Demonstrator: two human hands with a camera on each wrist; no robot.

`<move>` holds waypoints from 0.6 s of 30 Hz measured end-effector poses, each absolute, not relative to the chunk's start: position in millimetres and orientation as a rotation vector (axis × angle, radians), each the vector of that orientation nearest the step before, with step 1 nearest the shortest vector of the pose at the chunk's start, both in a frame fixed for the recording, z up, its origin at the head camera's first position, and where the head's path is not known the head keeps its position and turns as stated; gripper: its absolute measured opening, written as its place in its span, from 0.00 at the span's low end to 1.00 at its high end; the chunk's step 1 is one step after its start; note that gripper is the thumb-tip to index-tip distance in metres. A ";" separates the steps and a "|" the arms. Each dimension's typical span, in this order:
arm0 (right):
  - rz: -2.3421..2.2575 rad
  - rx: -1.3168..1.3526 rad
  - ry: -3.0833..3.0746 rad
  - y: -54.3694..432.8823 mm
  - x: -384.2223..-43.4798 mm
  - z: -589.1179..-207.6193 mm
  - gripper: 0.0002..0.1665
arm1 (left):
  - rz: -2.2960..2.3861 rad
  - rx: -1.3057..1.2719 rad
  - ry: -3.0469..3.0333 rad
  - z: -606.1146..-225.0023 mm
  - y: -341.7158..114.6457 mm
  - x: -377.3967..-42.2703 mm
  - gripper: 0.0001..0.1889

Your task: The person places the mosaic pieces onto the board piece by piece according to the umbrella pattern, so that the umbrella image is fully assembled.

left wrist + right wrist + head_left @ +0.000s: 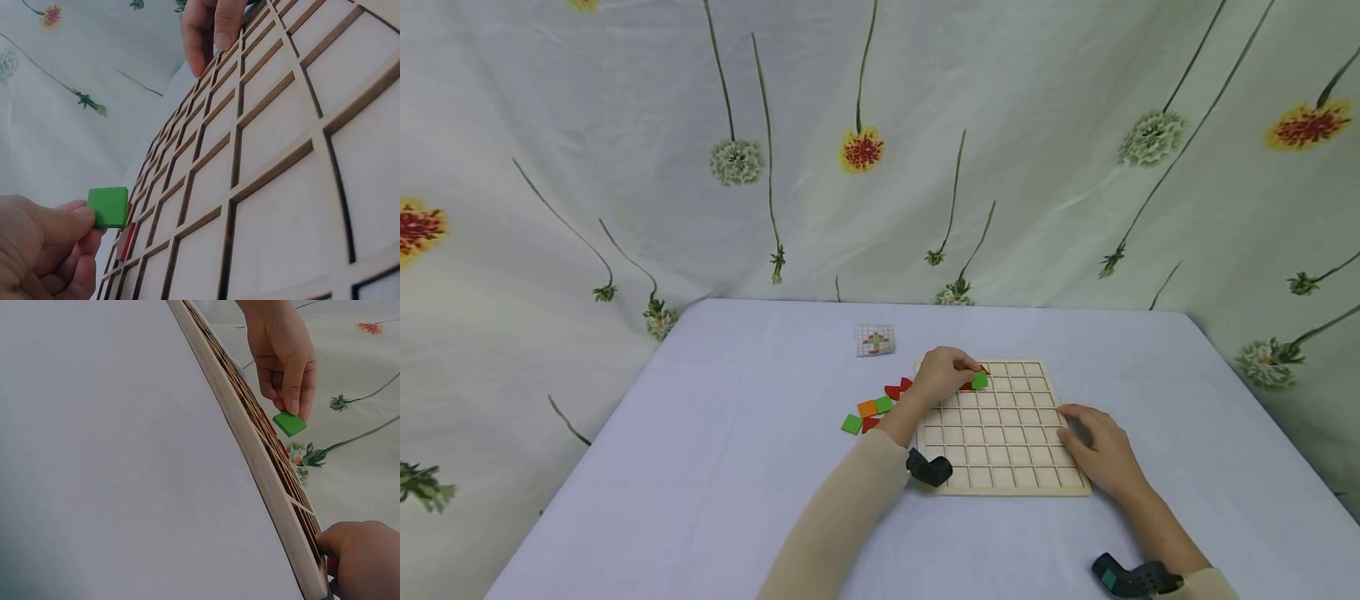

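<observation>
The left hand (942, 377) reaches across the left side of the board (1017, 433), its sleeve (842, 512) slanting up from the lower edge of the head view. Its grip is narrow: thumb and fingertips pinch a green tile (107, 207) over the far rows, close to red pieces (129, 239) lying there. The right hand (1103, 450) rests at the board's right edge, thumb and index finger spread apart, both at the rim. Black cameras (929, 469) sit on the wrists. The wooden board lies flat on the surface (722, 408), which is covered in pale cloth. Loose tiles (867, 409) in red, orange and green lie left of the board; a small card (876, 340) lies beyond them. Behind hangs a pale curtain (812, 225) printed with long-stemmed flowers.
</observation>
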State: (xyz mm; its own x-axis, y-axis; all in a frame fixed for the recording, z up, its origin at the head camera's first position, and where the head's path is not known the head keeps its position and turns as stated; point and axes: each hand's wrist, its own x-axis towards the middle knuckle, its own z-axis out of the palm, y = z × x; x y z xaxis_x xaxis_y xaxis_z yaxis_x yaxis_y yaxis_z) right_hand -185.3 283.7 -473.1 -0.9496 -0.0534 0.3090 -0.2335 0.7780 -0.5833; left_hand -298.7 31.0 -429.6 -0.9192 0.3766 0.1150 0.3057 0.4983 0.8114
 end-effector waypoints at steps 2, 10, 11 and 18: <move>0.938 0.220 -2.701 282.6 -184.7 -472.9 0.21 | 1.394 0.612 2.657 -431.1 32.8 -298.3 0.05; 0.956 0.215 -2.704 282.7 -182.2 -474.5 0.21 | 1.393 0.641 2.654 -439.9 40.5 -296.5 0.06; 0.954 0.217 -2.701 282.8 -182.6 -474.9 0.21 | 1.404 0.640 2.654 -440.7 41.6 -296.5 0.06; 0.951 0.245 -2.673 283.1 -184.6 -474.5 0.20 | 1.400 0.652 2.709 -441.5 45.6 -297.1 0.06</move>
State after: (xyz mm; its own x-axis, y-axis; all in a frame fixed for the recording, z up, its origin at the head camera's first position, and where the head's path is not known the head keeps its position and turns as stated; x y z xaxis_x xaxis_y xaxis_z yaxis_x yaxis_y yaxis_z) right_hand -184.6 283.1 -474.5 -0.9426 -0.0613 0.3283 -0.2549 0.7671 -0.5887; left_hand -297.1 45.6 -441.5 -0.9123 0.3737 0.1676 0.3528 0.5094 0.7849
